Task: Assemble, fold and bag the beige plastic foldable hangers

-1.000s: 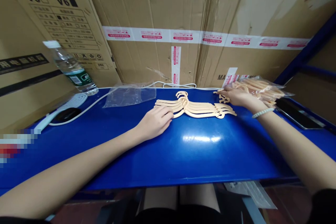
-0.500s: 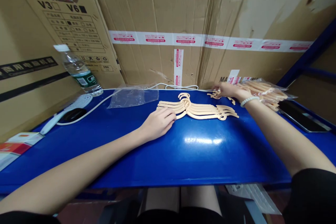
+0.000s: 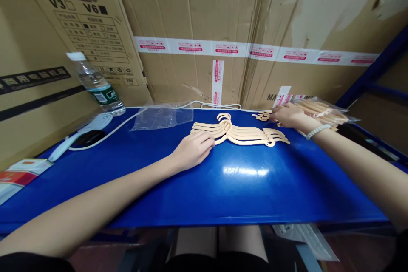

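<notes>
Head view: the blue table [image 3: 178, 197] holds a row of pale hangers [image 3: 247, 135]. The right hand [image 3: 289, 115] has slid right, by the clear bag [image 3: 330, 112]. The left hand [image 3: 194, 149] stays curled at the hangers' left end. I can't tell if either hand grips anything.

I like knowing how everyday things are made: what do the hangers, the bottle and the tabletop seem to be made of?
Hangers: probably plastic, smooth and evenly beige, with rounded edges.
Bottle: likely clear plastic, glossy and see-through.
Tabletop: glossy blue, mirroring a bright light; perhaps painted metal or plastic-coated board, the look leaves it open.
</notes>
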Action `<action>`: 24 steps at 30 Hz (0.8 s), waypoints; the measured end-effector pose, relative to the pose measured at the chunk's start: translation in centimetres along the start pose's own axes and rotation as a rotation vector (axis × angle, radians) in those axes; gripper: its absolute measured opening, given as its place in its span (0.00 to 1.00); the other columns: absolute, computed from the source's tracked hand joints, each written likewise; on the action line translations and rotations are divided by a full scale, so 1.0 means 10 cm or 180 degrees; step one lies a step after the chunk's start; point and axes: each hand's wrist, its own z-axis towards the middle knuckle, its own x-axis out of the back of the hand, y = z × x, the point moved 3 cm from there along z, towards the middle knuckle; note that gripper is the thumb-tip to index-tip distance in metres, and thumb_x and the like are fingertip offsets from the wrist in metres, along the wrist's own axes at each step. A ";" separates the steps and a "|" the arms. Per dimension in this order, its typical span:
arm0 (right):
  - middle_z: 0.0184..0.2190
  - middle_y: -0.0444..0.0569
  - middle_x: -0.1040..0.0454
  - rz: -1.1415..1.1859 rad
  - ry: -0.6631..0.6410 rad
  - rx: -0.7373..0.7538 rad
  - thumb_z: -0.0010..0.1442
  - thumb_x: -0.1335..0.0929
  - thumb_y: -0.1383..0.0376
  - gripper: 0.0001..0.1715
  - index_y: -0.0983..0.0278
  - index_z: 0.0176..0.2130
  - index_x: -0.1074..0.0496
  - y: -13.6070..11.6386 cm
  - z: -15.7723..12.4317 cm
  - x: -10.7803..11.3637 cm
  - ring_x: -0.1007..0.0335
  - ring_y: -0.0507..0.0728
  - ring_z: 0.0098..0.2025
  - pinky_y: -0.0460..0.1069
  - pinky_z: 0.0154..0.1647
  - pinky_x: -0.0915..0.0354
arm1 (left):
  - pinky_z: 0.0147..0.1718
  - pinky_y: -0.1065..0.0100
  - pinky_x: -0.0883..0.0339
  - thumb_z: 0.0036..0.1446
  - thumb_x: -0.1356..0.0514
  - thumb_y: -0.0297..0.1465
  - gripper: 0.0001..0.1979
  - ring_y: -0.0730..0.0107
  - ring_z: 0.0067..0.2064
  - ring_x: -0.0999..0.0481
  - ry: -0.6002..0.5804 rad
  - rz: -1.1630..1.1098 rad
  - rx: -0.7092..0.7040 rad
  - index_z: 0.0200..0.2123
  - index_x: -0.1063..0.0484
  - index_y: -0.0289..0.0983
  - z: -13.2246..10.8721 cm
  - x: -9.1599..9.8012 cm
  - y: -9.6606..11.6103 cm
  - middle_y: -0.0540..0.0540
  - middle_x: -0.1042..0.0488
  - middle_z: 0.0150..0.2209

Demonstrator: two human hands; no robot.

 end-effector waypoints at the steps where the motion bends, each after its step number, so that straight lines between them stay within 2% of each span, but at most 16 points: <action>1: 0.40 0.54 0.20 0.0112 -0.0103 -0.0045 0.53 0.28 0.67 0.09 0.61 0.37 0.19 -0.02 0.04 0.02 0.27 0.63 0.42 0.52 0.41 0.39 | 0.45 0.63 0.29 0.67 0.47 0.25 0.08 0.61 0.45 0.23 -0.0023 -0.0017 0.0013 0.40 0.27 0.35 0.00 0.00 0.00 0.42 0.22 0.42; 4: 0.38 0.53 0.19 0.0440 -0.0216 -0.0197 0.54 0.29 0.68 0.11 0.61 0.39 0.19 -0.12 0.17 0.09 0.25 0.61 0.38 0.50 0.36 0.38 | 0.44 0.62 0.30 0.67 0.48 0.26 0.09 0.60 0.45 0.23 -0.0091 -0.0056 0.0085 0.40 0.27 0.35 0.00 -0.01 -0.01 0.42 0.22 0.43; 8: 0.41 0.57 0.18 0.0744 0.0205 -0.0536 0.61 0.32 0.66 0.15 0.66 0.47 0.22 -0.27 0.22 0.19 0.22 0.63 0.40 0.51 0.37 0.35 | 0.47 0.58 0.30 0.67 0.48 0.28 0.10 0.57 0.48 0.24 -0.0204 -0.0070 0.0329 0.43 0.27 0.35 0.01 0.00 -0.04 0.40 0.22 0.46; 11: 0.45 0.60 0.19 0.0993 0.0595 -0.0674 0.67 0.36 0.64 0.18 0.69 0.51 0.25 -0.49 0.15 0.28 0.22 0.64 0.45 0.53 0.43 0.31 | 0.55 0.51 0.33 0.67 0.47 0.34 0.15 0.50 0.58 0.30 -0.0313 0.0027 0.0714 0.53 0.29 0.34 0.00 -0.01 -0.07 0.36 0.26 0.56; 13: 0.50 0.62 0.21 0.1139 0.0808 -0.0659 0.71 0.42 0.62 0.24 0.71 0.56 0.28 -0.74 0.04 0.33 0.24 0.63 0.51 0.53 0.50 0.31 | 0.61 0.45 0.40 0.67 0.47 0.37 0.23 0.44 0.67 0.39 -0.0460 0.0102 0.1067 0.61 0.34 0.33 -0.02 -0.03 -0.12 0.34 0.34 0.65; 15: 0.58 0.62 0.26 0.1263 0.0893 -0.0472 0.73 0.45 0.54 0.31 0.71 0.61 0.33 -1.07 -0.08 0.35 0.28 0.62 0.59 0.53 0.58 0.34 | 0.65 0.41 0.47 0.69 0.49 0.41 0.28 0.40 0.71 0.48 -0.0735 0.0091 0.1395 0.67 0.41 0.33 -0.04 -0.09 -0.16 0.34 0.44 0.71; 16: 0.62 0.65 0.30 0.1370 0.0862 -0.0227 0.72 0.44 0.50 0.37 0.75 0.64 0.36 -1.24 -0.15 0.34 0.33 0.64 0.63 0.55 0.63 0.37 | 0.66 0.40 0.49 0.69 0.51 0.42 0.30 0.39 0.72 0.51 -0.0892 0.0054 0.1517 0.69 0.44 0.34 -0.05 -0.12 -0.18 0.34 0.48 0.72; 19: 0.69 0.72 0.43 0.1393 0.0598 0.0002 0.69 0.46 0.40 0.51 0.81 0.68 0.44 -1.59 -0.30 0.23 0.47 0.71 0.71 0.62 0.70 0.46 | 0.67 0.40 0.52 0.71 0.56 0.44 0.32 0.40 0.74 0.55 -0.1226 -0.0066 0.1648 0.72 0.49 0.36 -0.04 -0.19 -0.21 0.37 0.53 0.74; 21: 0.70 0.72 0.48 0.1272 0.0462 0.0016 0.69 0.48 0.40 0.53 0.82 0.70 0.47 -1.65 -0.33 0.15 0.54 0.73 0.73 0.65 0.71 0.51 | 0.68 0.40 0.53 0.71 0.57 0.44 0.32 0.40 0.74 0.56 -0.1289 -0.0053 0.1636 0.72 0.50 0.36 0.00 -0.22 -0.20 0.36 0.52 0.74; 24: 0.71 0.71 0.49 0.1200 0.0385 -0.0025 0.69 0.51 0.41 0.53 0.81 0.70 0.48 -1.54 -0.31 0.06 0.56 0.72 0.73 0.64 0.72 0.54 | 0.67 0.40 0.51 0.71 0.57 0.43 0.31 0.39 0.73 0.55 -0.1316 0.0019 0.1663 0.72 0.49 0.35 0.12 -0.25 -0.16 0.36 0.52 0.73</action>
